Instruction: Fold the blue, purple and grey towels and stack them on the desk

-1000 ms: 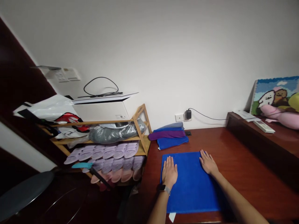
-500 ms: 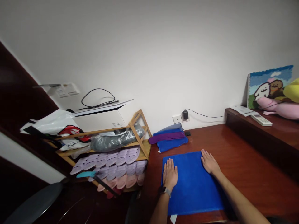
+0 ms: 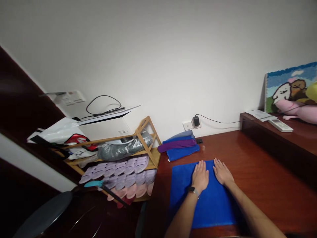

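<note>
Moved since the earlier frames: the left hand, shifted from the left edge of the blue cloth to a place just beside the right hand; the right hand remains at the far right corner.

Left hand: palm down, fingers straight and nearly together, pressed flat on the cloth, tips at its far edge; nothing gripped. Wristwatch with dark face at the wrist.

Right hand: fingers straight, slightly spread, laid across the cloth's right edge; nothing gripped.

Blue cloth: one, spread flat on the reddish-brown bench, beneath the left fingers and partly beneath the right.

Beyond the fingertips: folded cloths, stacked, comprising a blue cloth at the bottom, a purple cloth and a grey-blue cloth; small white tag at the near left corner, wording illegible.

At the wall: black plug-in adapter.

Right, raised ledge: white remote control, markings too small to read; printed sheets, text illegible; pink plush toy.

Left: wooden shoe rack carrying lilac slippers; a white box, label unreadable; a white plastic bag, red print, lettering indistinct.
</note>
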The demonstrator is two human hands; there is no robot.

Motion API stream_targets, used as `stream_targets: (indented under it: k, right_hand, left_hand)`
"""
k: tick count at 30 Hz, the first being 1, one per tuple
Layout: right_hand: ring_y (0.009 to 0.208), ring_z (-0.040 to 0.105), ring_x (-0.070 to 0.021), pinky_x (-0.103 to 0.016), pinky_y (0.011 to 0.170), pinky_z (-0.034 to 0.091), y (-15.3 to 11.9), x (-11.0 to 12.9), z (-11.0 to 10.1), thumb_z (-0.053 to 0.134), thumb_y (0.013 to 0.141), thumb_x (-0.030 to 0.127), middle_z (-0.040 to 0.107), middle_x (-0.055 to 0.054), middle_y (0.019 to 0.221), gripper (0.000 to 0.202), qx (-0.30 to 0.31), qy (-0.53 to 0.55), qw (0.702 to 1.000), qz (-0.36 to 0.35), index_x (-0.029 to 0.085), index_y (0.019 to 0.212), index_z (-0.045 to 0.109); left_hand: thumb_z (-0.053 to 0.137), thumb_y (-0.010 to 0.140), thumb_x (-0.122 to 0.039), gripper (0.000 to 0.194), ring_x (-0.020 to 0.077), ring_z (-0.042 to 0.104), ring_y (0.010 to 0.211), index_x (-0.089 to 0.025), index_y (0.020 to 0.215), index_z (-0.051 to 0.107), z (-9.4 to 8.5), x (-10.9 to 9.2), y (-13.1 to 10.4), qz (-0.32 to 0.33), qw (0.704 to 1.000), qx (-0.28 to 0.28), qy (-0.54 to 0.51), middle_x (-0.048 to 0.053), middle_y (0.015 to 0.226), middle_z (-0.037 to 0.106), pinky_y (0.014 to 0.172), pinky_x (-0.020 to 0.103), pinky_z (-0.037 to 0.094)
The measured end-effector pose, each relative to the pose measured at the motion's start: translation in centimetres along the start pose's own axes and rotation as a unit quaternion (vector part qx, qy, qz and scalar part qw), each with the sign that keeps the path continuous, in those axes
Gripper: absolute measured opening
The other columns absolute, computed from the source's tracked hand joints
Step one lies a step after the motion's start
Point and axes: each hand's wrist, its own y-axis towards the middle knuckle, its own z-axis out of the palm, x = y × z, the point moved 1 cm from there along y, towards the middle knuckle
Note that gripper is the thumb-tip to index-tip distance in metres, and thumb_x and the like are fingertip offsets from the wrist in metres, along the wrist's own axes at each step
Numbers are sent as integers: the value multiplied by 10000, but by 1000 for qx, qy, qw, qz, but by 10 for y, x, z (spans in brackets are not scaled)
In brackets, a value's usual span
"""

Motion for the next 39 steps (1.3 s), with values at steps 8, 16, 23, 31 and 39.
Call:
stream_targets:
  k: [8, 16, 23, 31, 39]
  right_hand:
    - [1593, 203, -217, -403, 1304, 150, 1, -2, 7, 108, 1035, 401, 239, -73, 1716, 712, 6, -33, 999, 3, 58, 1645, 235]
    - [1593, 204, -218, -420, 1303, 149, 2, -4, 9, 139, 1033, 403, 245, -95, 1715, 712, 1, -34, 999, 7, 57, 1645, 253]
    - [1597, 179, -216, -431, 1300, 154, -9, 3, -5, 134, 1036, 404, 215, -73, 1723, 702, 48, -44, 998, 26, 87, 1655, 227]
    - [1593, 195, -219, -433, 1301, 161, -24, 5, -7, 103, 1038, 386, 233, -82, 1712, 703, 18, -43, 999, 8, 63, 1646, 245]
    - [1586, 213, -223, -432, 1300, 169, -22, 1, -3, 98, 1036, 403, 253, -87, 1706, 712, 8, -49, 999, -2, 75, 1645, 267]
  left_hand:
    - [216, 1082, -453, 627, 248, 332, 1547, -162, 1605, 405, -3, 34, 6, -68, 997, 16, -16, 92, 1651, 389, 1283, 454, 288]
    - [208, 1069, -354, 626, 235, 258, 1573, -89, 1620, 342, -28, 156, -58, -194, 978, 37, 70, 129, 1688, 310, 1288, 425, 249]
    - [203, 1057, -330, 635, 253, 257, 1573, -51, 1606, 359, -22, 150, -53, -191, 980, 18, 55, 151, 1684, 307, 1292, 437, 234]
    - [229, 1058, -341, 629, 264, 285, 1563, -65, 1607, 361, -29, 156, -52, -193, 979, 31, 56, 148, 1678, 311, 1279, 455, 259]
    - [210, 1083, -358, 600, 210, 242, 1580, -146, 1630, 335, -25, 57, -23, -64, 997, -43, 17, 80, 1690, 333, 1301, 428, 219]
